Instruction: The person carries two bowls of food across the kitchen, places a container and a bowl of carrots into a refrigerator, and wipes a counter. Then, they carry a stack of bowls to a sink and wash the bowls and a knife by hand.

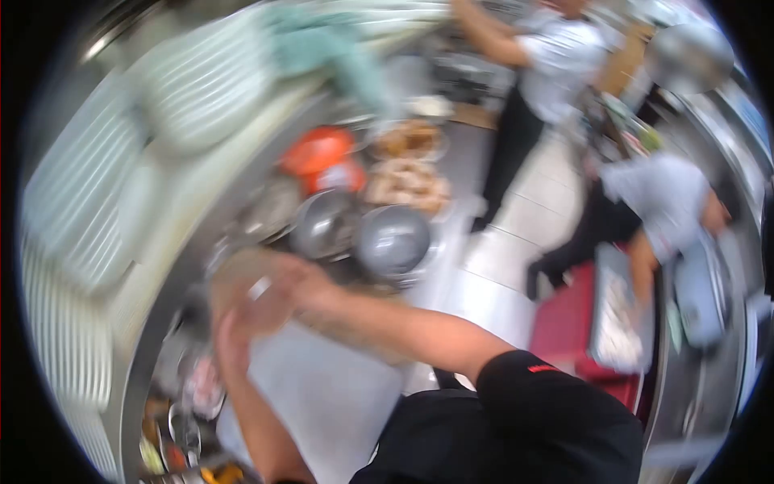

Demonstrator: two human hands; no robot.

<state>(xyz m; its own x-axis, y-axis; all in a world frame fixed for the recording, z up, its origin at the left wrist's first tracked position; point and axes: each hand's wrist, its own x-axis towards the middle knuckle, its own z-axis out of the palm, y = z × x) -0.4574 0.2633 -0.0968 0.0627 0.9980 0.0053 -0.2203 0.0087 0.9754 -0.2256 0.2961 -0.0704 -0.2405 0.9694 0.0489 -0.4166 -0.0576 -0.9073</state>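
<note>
Both of my hands are at the left of the view, around a round, blurred, see-through container (262,302) above the counter. My left hand (231,343) is on its lower left side. My right hand (302,284) is at its upper right side, fingers bent against it. A light grey board (322,395) lies below my forearms. Just beyond my right hand are two metal bowls, one (324,224) beside the other (393,239). Motion blur hides the fingertips and the container's contents.
Orange bowls (318,153) and a tray of pale food (407,185) stand farther back. Stacked white plates (205,85) line the left shelf. One person (560,64) stands at the back; another (665,198) bends over a grey tub (617,315) at the right.
</note>
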